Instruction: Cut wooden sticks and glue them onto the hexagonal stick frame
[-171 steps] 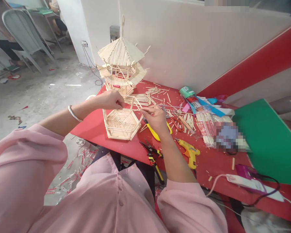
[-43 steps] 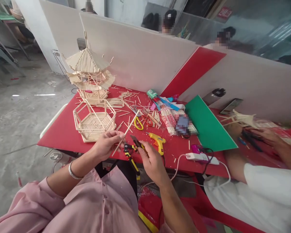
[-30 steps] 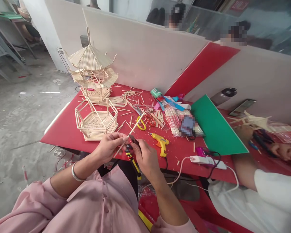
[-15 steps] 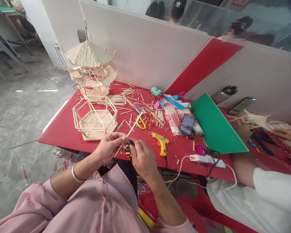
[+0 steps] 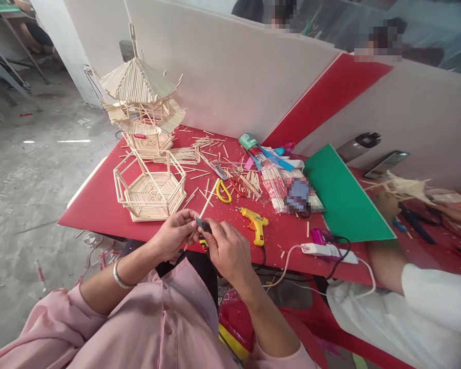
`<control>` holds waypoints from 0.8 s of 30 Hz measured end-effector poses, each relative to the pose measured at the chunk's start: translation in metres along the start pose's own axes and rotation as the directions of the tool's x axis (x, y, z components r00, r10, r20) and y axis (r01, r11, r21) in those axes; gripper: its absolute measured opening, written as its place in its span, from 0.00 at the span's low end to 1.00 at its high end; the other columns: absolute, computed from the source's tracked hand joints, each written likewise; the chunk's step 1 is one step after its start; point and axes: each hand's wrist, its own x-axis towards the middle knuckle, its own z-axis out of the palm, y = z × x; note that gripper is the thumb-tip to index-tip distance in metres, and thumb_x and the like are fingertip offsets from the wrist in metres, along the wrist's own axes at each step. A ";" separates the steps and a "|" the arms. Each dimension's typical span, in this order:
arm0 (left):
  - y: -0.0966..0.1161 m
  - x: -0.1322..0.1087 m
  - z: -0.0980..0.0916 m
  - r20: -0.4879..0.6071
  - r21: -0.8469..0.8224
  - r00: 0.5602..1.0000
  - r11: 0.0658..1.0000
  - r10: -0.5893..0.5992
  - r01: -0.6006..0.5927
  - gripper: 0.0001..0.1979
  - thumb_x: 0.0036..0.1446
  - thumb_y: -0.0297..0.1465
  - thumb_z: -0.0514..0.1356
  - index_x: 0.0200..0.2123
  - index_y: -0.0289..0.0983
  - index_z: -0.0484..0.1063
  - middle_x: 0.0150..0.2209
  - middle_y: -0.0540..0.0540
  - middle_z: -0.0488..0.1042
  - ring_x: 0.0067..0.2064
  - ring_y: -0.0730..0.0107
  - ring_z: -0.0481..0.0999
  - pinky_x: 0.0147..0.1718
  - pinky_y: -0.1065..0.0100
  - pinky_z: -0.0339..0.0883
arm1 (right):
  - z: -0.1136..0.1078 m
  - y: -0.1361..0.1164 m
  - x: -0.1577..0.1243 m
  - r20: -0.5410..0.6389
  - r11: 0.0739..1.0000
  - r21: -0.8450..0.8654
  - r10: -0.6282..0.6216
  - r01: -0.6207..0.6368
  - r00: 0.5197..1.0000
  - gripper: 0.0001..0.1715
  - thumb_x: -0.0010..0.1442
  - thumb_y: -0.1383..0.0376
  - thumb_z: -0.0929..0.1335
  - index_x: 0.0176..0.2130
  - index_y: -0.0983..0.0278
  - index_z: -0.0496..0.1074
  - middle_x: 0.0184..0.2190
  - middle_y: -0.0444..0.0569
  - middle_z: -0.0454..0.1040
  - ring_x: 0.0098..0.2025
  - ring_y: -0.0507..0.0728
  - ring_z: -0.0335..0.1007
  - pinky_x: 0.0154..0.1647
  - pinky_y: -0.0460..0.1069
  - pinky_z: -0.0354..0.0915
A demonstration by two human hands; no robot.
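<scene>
My left hand [image 5: 179,233] is closed on a thin pale wooden stick [image 5: 209,199], which slants up toward the table. A black and yellow utility knife [image 5: 204,227] is gripped in my right hand [image 5: 228,248]. Its grey blade lies against the stick, close to my left fingertips; part of the handle is hidden by the fingers. Both hands are just off the front edge of the red table. Beyond my left hand stands an open stick frame with a slatted base [image 5: 153,190]. Behind it rises a tiered stick pavilion [image 5: 138,84].
A yellow glue gun [image 5: 256,224], yellow-handled scissors [image 5: 223,190] and loose sticks [image 5: 190,156] lie on the red table [image 5: 92,205]. To the right are bagged sticks [image 5: 272,187], a green board [image 5: 341,200], a power strip [image 5: 328,252] and a co-worker's white sleeve [image 5: 430,292].
The stick has slid down through my left hand, so less of it shows above the fingers. The knife blade has turned and shows more of its flat side.
</scene>
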 end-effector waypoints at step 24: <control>-0.023 -0.007 0.007 -0.271 0.077 0.934 0.972 0.234 -0.221 0.25 0.38 0.42 0.75 0.27 0.35 0.65 0.18 0.58 0.66 0.16 0.86 0.58 0.14 0.80 0.50 | 0.013 -0.012 -0.009 -0.113 0.990 -0.142 -0.031 0.015 0.993 0.24 0.71 0.58 0.59 0.58 0.66 0.69 0.31 0.51 0.69 0.32 0.57 0.64 0.30 0.50 0.56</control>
